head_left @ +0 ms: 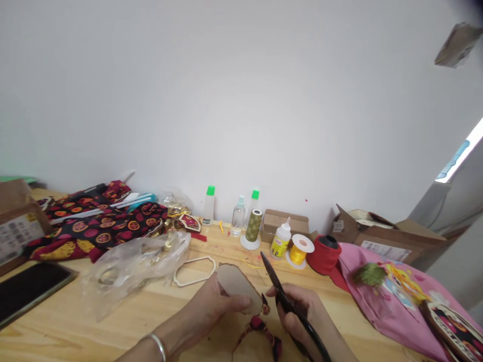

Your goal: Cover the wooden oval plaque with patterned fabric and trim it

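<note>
My left hand (222, 306) grips a flat grey panel (237, 286) with cut corners, its thumb lying across the face. From the panel's right edge a narrow strip of dark patterned fabric (258, 324) hangs toward the table. Black-handled scissors (289, 304) are in my right hand (302, 311), their dark blades pointing up and left, just right of the panel. Whether the blades touch the fabric I cannot tell. Behind the left hand lies a pale frame (194, 271) of similar outline.
At the left are a phone (33, 289), a clear plastic bag (139, 266) and patterned fabric (109, 226). Along the wall stand a glue bottle (280, 240), a green thread spool (254, 226), yellow cord (299, 251) and red thread (324, 255). Pink cloth (377, 301) lies right.
</note>
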A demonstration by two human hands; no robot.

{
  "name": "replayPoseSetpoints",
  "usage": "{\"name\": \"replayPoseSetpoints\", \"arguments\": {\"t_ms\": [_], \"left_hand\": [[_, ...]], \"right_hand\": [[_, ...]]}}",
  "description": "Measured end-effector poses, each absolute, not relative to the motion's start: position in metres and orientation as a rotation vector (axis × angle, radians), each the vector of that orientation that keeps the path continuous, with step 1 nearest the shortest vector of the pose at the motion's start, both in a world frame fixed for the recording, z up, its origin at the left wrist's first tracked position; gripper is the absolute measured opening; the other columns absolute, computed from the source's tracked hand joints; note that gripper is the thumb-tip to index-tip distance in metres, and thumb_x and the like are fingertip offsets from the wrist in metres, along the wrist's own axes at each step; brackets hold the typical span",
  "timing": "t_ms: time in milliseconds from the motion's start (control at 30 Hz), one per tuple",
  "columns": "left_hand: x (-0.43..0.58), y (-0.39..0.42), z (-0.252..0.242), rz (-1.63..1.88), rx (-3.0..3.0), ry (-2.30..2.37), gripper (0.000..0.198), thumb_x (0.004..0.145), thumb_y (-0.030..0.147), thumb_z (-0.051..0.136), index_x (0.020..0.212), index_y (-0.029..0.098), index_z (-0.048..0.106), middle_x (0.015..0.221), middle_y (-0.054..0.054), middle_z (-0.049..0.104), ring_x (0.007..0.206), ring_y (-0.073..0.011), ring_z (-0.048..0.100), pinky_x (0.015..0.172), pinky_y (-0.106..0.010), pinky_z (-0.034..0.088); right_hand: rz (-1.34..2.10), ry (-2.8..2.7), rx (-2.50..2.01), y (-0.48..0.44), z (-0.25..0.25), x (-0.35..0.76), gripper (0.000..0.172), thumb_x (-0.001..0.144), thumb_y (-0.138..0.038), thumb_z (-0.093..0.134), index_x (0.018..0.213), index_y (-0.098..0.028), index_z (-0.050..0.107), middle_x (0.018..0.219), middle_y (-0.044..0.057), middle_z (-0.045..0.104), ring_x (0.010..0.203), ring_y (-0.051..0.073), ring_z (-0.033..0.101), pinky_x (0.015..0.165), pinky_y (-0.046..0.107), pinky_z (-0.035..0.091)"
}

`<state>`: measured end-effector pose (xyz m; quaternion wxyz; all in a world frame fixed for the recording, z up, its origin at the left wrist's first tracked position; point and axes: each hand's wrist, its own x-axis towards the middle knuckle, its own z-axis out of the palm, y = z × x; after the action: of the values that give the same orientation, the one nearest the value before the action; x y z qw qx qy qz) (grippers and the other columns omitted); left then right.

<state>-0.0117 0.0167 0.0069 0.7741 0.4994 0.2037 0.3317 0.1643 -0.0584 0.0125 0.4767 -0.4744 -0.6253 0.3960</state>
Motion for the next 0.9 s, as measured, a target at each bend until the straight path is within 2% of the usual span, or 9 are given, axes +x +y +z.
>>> {"name": "replayPoseSetpoints", "arguments": {"t_ms": [100, 200, 300, 367, 500, 633, 900], "left_hand": [[-0.012, 0.016, 0.009, 0.724, 1.085, 0.460, 0.015, 0.056, 0.016, 0.071, 0.070, 0.014, 0.065, 0.065, -0.002, 0.069, 0.060, -0.0146, 0.060, 0.057, -0.023, 0.043], [-0.012, 0.015, 0.011, 0.693, 1.062, 0.416, 0.016, 0.058, 0.019, 0.070, 0.073, 0.014, 0.065, 0.067, -0.004, 0.069, 0.061, -0.0162, 0.061, 0.058, -0.025, 0.044], [-0.012, 0.014, 0.012, 0.668, 1.093, 0.365, 0.015, 0.062, 0.022, 0.067, 0.075, 0.014, 0.066, 0.070, -0.005, 0.070, 0.063, -0.0181, 0.062, 0.060, -0.027, 0.045], [-0.012, 0.015, 0.012, 0.678, 1.141, 0.348, 0.014, 0.064, 0.021, 0.065, 0.076, 0.013, 0.067, 0.072, -0.005, 0.070, 0.065, -0.0181, 0.061, 0.061, -0.027, 0.045], [-0.012, 0.018, 0.010, 0.736, 1.155, 0.327, 0.017, 0.064, 0.020, 0.065, 0.078, 0.011, 0.068, 0.076, -0.007, 0.070, 0.072, -0.0183, 0.060, 0.067, -0.026, 0.043], [-0.012, 0.020, 0.006, 0.777, 1.047, 0.343, 0.017, 0.060, 0.022, 0.069, 0.075, 0.014, 0.067, 0.071, -0.004, 0.069, 0.068, -0.0169, 0.059, 0.064, -0.024, 0.042], [-0.011, 0.019, 0.003, 0.844, 0.963, 0.371, 0.015, 0.055, 0.019, 0.074, 0.067, 0.018, 0.066, 0.064, 0.002, 0.067, 0.061, -0.0120, 0.058, 0.058, -0.019, 0.040]], "right_hand": [[0.879, -1.563, -1.161, -0.059, 0.009, 0.166, 0.061, 0.061, -0.067, 0.052, 0.094, -0.015, 0.057, 0.056, -0.003, 0.041, 0.048, 0.011, 0.039, 0.045, 0.022, 0.034], [0.702, -1.674, -1.239, -0.060, 0.012, 0.167, 0.059, 0.062, -0.066, 0.051, 0.096, -0.018, 0.056, 0.065, 0.001, 0.048, 0.057, 0.015, 0.047, 0.052, 0.025, 0.038], [0.481, -1.887, -1.358, -0.062, 0.020, 0.165, 0.047, 0.066, -0.061, 0.053, 0.081, -0.018, 0.059, 0.063, 0.000, 0.048, 0.056, 0.014, 0.044, 0.050, 0.023, 0.033], [0.368, -1.983, -1.400, -0.062, 0.025, 0.163, 0.046, 0.066, -0.061, 0.053, 0.074, -0.017, 0.059, 0.059, -0.001, 0.046, 0.052, 0.012, 0.041, 0.047, 0.022, 0.029], [0.171, -2.029, -1.420, -0.063, 0.026, 0.159, 0.049, 0.065, -0.063, 0.052, 0.076, -0.016, 0.061, 0.057, -0.001, 0.047, 0.049, 0.012, 0.042, 0.044, 0.022, 0.026], [-0.006, -2.052, -1.440, -0.064, 0.023, 0.156, 0.045, 0.068, -0.057, 0.055, 0.080, -0.014, 0.062, 0.056, 0.001, 0.049, 0.046, 0.012, 0.042, 0.043, 0.021, 0.027], [-0.054, -2.043, -1.416, -0.064, 0.023, 0.148, 0.040, 0.071, -0.053, 0.054, 0.076, -0.014, 0.063, 0.055, 0.002, 0.052, 0.046, 0.013, 0.046, 0.042, 0.022, 0.029]]}}
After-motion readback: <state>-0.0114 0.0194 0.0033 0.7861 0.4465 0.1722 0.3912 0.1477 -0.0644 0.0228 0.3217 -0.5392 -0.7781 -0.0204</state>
